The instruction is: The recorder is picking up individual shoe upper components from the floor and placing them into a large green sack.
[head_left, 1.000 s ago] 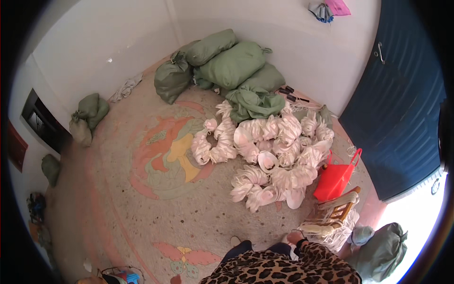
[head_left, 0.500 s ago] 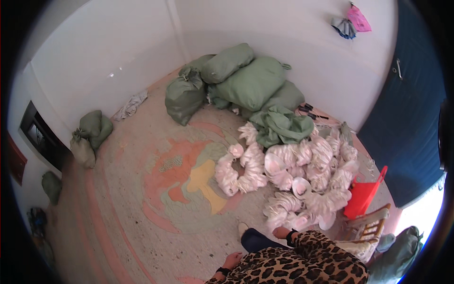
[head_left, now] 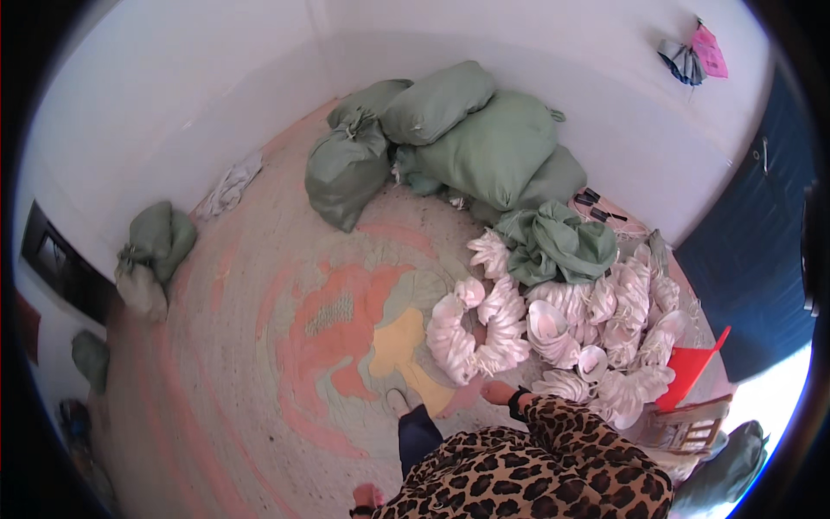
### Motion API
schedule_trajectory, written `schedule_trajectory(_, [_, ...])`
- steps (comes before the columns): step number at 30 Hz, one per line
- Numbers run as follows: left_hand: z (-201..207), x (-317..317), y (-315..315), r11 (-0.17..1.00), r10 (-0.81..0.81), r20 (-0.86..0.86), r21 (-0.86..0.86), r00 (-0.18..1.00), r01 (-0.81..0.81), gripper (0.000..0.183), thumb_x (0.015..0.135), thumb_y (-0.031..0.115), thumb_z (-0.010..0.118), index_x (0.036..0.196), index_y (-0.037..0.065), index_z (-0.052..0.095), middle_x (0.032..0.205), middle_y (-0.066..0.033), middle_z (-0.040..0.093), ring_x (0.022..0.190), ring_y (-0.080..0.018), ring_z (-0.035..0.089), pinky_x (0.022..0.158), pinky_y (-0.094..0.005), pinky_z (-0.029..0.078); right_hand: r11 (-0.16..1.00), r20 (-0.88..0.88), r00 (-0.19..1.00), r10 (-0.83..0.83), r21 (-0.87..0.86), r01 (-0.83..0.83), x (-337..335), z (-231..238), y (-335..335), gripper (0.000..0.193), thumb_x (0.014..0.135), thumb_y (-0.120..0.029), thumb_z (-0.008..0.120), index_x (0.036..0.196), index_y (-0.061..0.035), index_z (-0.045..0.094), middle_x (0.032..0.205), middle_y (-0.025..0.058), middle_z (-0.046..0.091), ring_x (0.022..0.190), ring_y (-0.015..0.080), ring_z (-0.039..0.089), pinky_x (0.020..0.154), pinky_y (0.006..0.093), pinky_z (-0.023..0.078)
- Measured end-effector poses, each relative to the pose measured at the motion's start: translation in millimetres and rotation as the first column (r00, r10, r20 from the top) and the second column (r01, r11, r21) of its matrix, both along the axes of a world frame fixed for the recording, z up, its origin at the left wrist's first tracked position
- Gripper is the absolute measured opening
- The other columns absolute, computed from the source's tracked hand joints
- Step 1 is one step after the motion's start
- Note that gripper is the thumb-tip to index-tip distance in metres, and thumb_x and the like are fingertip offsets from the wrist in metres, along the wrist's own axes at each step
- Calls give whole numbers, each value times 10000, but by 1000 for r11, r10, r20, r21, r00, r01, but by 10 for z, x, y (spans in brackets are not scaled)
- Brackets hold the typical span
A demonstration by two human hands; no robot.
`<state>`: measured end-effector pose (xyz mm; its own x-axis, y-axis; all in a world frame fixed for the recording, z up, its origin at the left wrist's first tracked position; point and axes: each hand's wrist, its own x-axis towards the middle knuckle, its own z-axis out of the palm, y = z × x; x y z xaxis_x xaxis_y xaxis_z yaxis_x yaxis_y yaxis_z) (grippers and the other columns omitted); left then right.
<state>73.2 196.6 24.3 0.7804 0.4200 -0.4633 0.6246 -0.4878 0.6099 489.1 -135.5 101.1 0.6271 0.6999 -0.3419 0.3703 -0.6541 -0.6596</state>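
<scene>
While the right hand [head_left: 497, 392] and left hand [head_left: 367, 495] hang apart, finger closure impossible to tell, a horseshoe-shaped stack of pale-pink, cup-like pieces [head_left: 503, 336] lies on the red-and-yellow-patterned, speckled floor [head_left: 233, 406] near the right; a misplaced step by the light-coloured shoe [head_left: 397, 401] could crush it.

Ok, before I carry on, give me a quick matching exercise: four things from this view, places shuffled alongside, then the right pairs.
Things
1. right hand
2. red bag
3. left hand
4. pink item

Places
A. hanging high on the white wall
B. near the picture's lower edge
C. just below the ring of pale pink pieces in the picture
D. between the pale pink heap and the blue door

Pairs: 1-C, 2-D, 3-B, 4-A
</scene>
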Motion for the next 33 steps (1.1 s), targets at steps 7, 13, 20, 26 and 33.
schedule_trajectory(7, [-10, 792, 1865, 734, -480, -428, 283, 766, 618, 207, 756, 269, 515, 666, 88, 561, 642, -135, 570, 504, -255, 548, 443, -378, 415, 848, -20, 974, 226, -489, -206, 529, -375, 412, 245, 717, -152, 422, 670, 10, 599, 734, 180, 588, 715, 309, 566, 663, 402, 434])
schedule_trajectory(13, [977, 3181, 3227, 785, 498, -81, -380, 863, -489, 123, 768, 143, 476, 798, 31, 513, 584, -85, 526, 441, -183, 515, 332, -260, 380, 909, 221, 974, 54, -415, 44, 1249, -371, 1084, 237, 712, -183, 443, 696, -8, 602, 740, 167, 589, 714, 320, 560, 678, 414, 428])
schedule_trajectory(20, [899, 5255, 3893, 959, 139, -174, -220, 975, -176, 152, 745, 129, 513, 796, -7, 558, 621, -104, 560, 489, -174, 543, 408, -263, 416, 963, -35, 962, -270, -14, 269, 2153, -450, 2470, 281, 742, -284, 431, 695, -41, 565, 675, 141, 575, 636, 285, 554, 604, 357, 440])
schedule_trajectory(26, [1303, 7165, 4367, 978, -62, -67, -201, 996, 47, 224, 739, 127, 514, 903, -19, 560, 682, -91, 573, 514, -152, 548, 443, -248, 426, 864, 14, 999, 36, -504, -24, 3198, -1299, 2694, 227, 764, -194, 422, 762, -86, 622, 752, 125, 600, 717, 253, 578, 648, 373, 437])
schedule_trajectory(33, [1599, 8537, 5551, 942, 183, -105, -266, 978, -205, 222, 754, 106, 497, 955, 14, 523, 709, -88, 566, 530, -161, 551, 442, -252, 432, 922, 211, 902, -377, -4, 386, 5973, -277, 4164, 225, 761, -169, 411, 682, -20, 560, 733, 199, 552, 705, 361, 518, 625, 428, 406])
